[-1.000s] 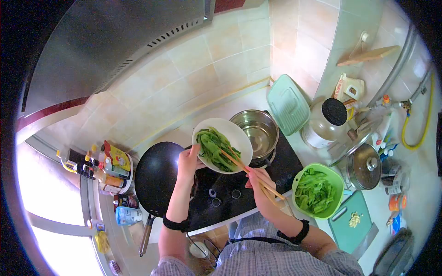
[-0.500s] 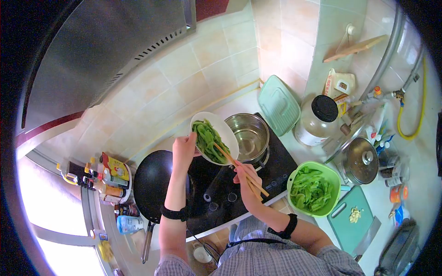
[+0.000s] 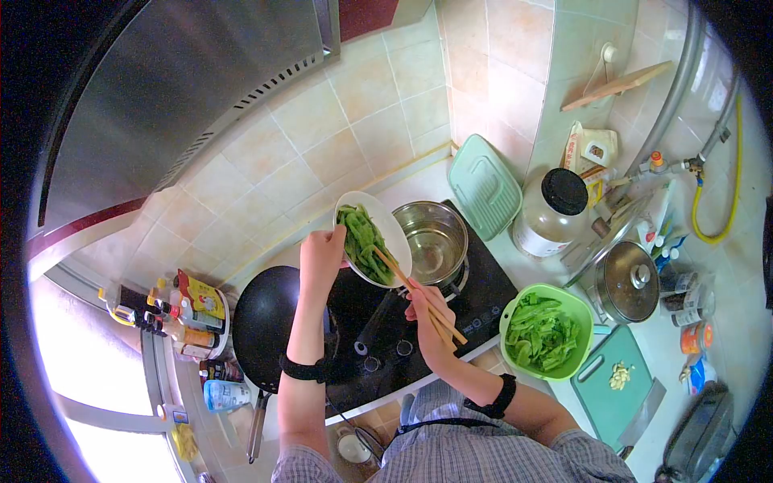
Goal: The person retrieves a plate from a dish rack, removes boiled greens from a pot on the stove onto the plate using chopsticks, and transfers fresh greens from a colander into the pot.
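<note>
My left hand [image 3: 324, 256] grips the edge of a white plate [image 3: 395, 241], which is tilted beside a steel pot [image 3: 432, 233]. Cooked-looking green leaves [image 3: 361, 243] lie on the plate's left part. Wooden chopsticks [image 3: 441, 315] are held in my right hand [image 3: 429, 309], and their tips touch the greens. Clear liquid shows in the pot, which stands on a black stove [image 3: 483, 278]. Part of the plate's left rim is hidden by my left fingers.
A black wok [image 3: 270, 322] sits at the left. To the right are a green basket [image 3: 506, 326] of raw leaves, a cutting board [image 3: 600, 406] with chopped garlic and a knife [image 3: 644, 414]. Behind stand a pale green lid [image 3: 483, 185], a large jar [image 3: 541, 221] and a lidded pot [image 3: 628, 282].
The plate has tilted a little more upright, and the view has shifted slightly. Both hands keep their holds, with the chopsticks still at the greens.
</note>
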Tool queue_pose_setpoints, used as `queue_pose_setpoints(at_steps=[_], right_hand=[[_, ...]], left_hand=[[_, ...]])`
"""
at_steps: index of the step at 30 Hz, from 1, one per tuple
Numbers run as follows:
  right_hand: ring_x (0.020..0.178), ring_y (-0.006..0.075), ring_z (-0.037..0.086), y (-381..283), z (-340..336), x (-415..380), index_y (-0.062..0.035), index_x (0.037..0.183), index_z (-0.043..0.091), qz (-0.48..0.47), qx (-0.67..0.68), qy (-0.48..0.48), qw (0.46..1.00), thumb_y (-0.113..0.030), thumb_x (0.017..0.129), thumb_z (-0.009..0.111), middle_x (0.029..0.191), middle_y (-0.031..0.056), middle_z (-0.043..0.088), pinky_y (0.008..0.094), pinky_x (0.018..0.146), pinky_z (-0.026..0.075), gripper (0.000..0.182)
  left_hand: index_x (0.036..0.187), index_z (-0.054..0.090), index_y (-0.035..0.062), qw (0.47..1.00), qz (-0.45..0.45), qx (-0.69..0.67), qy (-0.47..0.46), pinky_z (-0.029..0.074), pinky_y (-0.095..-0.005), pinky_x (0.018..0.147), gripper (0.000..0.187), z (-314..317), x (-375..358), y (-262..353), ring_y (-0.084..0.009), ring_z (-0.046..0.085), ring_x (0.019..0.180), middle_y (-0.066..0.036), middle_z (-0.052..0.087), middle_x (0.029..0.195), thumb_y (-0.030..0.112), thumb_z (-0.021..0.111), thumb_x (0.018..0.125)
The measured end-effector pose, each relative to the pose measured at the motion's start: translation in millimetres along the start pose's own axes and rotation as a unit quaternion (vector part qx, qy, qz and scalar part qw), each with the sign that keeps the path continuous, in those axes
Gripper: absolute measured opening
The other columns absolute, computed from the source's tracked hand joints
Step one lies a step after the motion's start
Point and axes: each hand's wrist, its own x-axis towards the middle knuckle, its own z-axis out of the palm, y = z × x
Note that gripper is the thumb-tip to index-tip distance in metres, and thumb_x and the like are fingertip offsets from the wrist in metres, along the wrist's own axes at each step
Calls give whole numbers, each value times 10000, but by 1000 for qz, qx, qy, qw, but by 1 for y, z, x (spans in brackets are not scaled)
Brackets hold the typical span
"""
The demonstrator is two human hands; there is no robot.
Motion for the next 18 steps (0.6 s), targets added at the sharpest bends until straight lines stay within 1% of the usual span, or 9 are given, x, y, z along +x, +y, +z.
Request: queue_pose_setpoints(at_steps=[5, 8, 10, 14, 16, 18], right_hand=[[602, 49, 464, -1, 1, 0, -6, 1073, 515, -4, 6, 2, 1000, -154, 859, 453, 802, 19, 476, 161, 547, 398, 268], [601, 49, 462, -2, 1, 0, -3, 1073, 515, -2, 9, 6, 1000, -156, 860, 452, 798, 18, 475, 162, 547, 397, 269], [576, 54, 456, -3, 3, 1, -21, 1041, 544, -4, 20, 21, 1000, -121, 839, 485, 782, 29, 484, 158, 519, 397, 233], [575, 53, 457, -2, 3, -1, -21, 1039, 546, 7, 25, 28, 999, -131, 839, 488, 784, 27, 482, 158, 516, 397, 235], [604, 51, 467, -3, 3, -2, -2, 1068, 518, 7, -4, 15, 1000, -153, 861, 445, 800, 22, 483, 162, 541, 399, 266], [604, 52, 468, -3, 4, -3, -1, 1065, 519, 1, -5, 16, 1000, -151, 861, 446, 800, 22, 483, 161, 542, 400, 264]], left_hand=[[531, 521, -61, 1000, 17, 26, -3, 441, -271, 448, 416, -1, 1, 4, -170, 546, 425, -114, 511, 451, 272, 442, 768], [538, 523, -68, 1000, 15, 6, -6, 439, -270, 447, 418, 0, 4, 1, -171, 543, 417, -118, 510, 451, 270, 441, 769], [542, 523, -75, 1000, 23, 12, -17, 437, -270, 445, 421, 0, 5, 0, -174, 543, 415, -121, 508, 448, 269, 439, 769], [534, 516, -79, 1000, 16, -10, -19, 433, -272, 443, 427, 0, 5, 0, -172, 541, 415, -118, 497, 436, 270, 437, 769], [529, 514, -78, 999, 26, 13, -14, 436, -269, 442, 423, -1, 4, 3, -166, 538, 413, -114, 494, 435, 265, 443, 767], [538, 520, -77, 999, 26, 16, -13, 438, -265, 440, 416, -2, 1, 6, -161, 536, 413, -115, 497, 442, 261, 447, 769]])
